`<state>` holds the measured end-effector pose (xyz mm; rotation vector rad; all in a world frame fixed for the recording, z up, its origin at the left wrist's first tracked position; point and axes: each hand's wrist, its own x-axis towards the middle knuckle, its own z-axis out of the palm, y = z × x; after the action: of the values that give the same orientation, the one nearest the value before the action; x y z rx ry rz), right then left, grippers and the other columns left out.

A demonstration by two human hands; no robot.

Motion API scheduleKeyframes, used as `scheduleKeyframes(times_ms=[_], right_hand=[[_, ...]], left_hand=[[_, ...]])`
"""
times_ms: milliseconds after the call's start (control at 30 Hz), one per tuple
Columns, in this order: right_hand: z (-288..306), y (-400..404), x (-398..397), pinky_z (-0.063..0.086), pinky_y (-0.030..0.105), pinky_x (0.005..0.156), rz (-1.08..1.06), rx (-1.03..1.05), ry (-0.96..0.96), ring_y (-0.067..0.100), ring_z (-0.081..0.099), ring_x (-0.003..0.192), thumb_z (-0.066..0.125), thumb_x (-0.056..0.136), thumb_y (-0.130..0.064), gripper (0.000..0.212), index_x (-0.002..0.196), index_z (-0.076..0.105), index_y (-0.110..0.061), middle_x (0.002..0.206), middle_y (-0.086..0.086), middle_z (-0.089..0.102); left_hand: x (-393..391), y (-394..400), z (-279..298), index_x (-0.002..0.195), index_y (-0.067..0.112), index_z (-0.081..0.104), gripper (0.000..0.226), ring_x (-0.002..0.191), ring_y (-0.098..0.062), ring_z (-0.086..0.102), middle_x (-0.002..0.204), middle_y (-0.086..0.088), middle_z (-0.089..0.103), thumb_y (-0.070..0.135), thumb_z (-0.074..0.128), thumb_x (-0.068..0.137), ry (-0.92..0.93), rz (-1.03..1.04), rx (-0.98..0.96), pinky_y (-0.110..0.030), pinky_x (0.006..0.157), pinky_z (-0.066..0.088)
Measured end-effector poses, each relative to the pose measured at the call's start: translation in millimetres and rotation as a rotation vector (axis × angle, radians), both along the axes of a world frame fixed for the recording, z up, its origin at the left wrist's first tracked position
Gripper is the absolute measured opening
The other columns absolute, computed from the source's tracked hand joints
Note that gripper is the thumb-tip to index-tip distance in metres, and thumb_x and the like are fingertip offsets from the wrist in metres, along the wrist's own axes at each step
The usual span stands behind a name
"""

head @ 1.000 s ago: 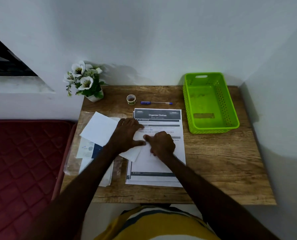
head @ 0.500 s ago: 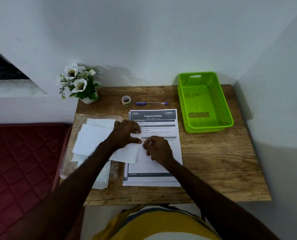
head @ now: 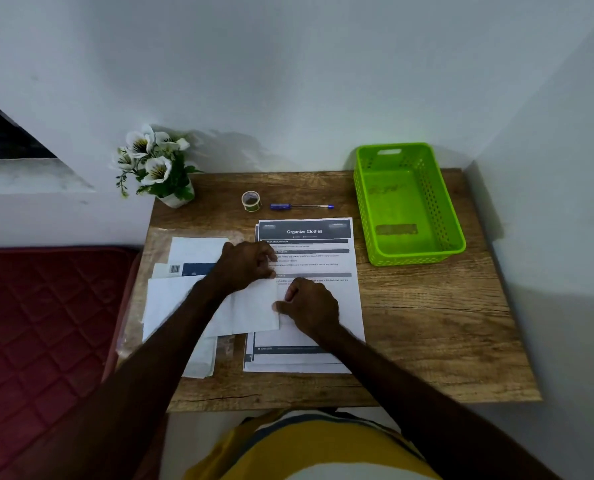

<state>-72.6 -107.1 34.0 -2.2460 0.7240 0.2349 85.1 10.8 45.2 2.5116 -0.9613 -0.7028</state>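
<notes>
A white folded paper (head: pixel 250 315) lies across the gap between a left pile of papers and a printed stack headed "Organize Clothes" (head: pixel 323 263). My left hand (head: pixel 245 266) is curled over the paper's top right corner and pinches it there. My right hand (head: pixel 311 306) rests on the printed stack with curled fingers, its thumb and forefinger pinching the paper's right edge. My left forearm hides the middle of the paper.
A wooden table (head: pixel 427 323) stands against a white wall. On it are a green plastic basket (head: pixel 455 233) at back right, a blue pen (head: pixel 302 206), a tape roll (head: pixel 251 200) and a flower pot (head: pixel 157 168). A clear sleeve with envelopes (head: pixel 191 258) lies left; a red mattress (head: pixel 39 323) is beyond.
The white paper has swung round to lie square and slid toward me. Both hands moved with it, my right hand dropping to its right edge. A barcoded envelope now shows behind.
</notes>
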Motion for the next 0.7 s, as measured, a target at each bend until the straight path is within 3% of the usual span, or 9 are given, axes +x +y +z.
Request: scheduleKeyframes(times_ms=[133,300,400,533,633,700], right_hand=[[0,1,-2,0.033,0.02,0.055,-0.004,0.005,-0.015,0.002,0.053,0.065,0.083,0.078,-0.046,0.029,0.081,0.062,-0.026,0.073,-0.013,0.059],[1,1,-4,0.032,0.02,0.055,0.004,0.014,-0.033,0.001,0.051,0.064,0.082,0.08,-0.045,0.029,0.083,0.061,-0.026,0.072,-0.014,0.057],[0,-2,-4,0.037,0.022,0.06,0.02,0.054,-0.042,0.009,0.058,0.077,0.079,0.084,-0.043,0.029,0.097,0.063,-0.023,0.086,-0.01,0.062],[11,-12,4,0.047,0.03,0.079,0.006,0.167,-0.103,0.017,0.065,0.1,0.067,0.092,-0.053,0.042,0.119,0.068,-0.022,0.115,-0.003,0.071],[19,-23,9,0.05,0.032,0.075,-0.005,0.089,-0.194,0.017,0.066,0.086,0.059,0.097,-0.053,0.035,0.102,0.075,-0.023,0.097,-0.002,0.075],[19,-32,12,0.046,0.031,0.067,-0.018,0.188,-0.196,0.013,0.063,0.072,0.061,0.097,-0.05,0.033,0.088,0.076,-0.022,0.079,-0.006,0.072]], left_hand=[[6,1,2,0.097,0.03,0.073,0.015,0.103,-0.012,0.057,0.098,0.014,0.061,0.04,0.078,0.087,0.027,-0.033,0.048,-0.039,0.089,0.036],[5,3,5,0.085,0.035,0.063,0.014,0.101,-0.012,0.053,0.102,0.011,0.058,0.04,0.076,0.088,0.052,-0.022,0.058,-0.043,0.093,0.039],[4,1,10,0.089,0.03,0.066,0.014,0.094,-0.01,0.063,0.095,0.014,0.069,0.037,0.077,0.088,0.153,0.014,-0.002,-0.041,0.091,0.047],[2,-6,25,0.09,0.022,0.076,0.015,0.08,-0.007,0.072,0.085,0.007,0.077,0.021,0.086,0.08,0.264,0.057,-0.203,-0.032,0.079,0.058],[1,-13,31,0.091,0.016,0.081,0.012,0.085,-0.006,0.073,0.086,0.007,0.079,0.018,0.086,0.081,0.296,0.052,-0.29,-0.024,0.082,0.057],[3,-16,31,0.09,0.017,0.082,0.008,0.088,-0.005,0.073,0.087,0.008,0.079,0.02,0.085,0.082,0.314,0.067,-0.304,-0.021,0.083,0.056]])
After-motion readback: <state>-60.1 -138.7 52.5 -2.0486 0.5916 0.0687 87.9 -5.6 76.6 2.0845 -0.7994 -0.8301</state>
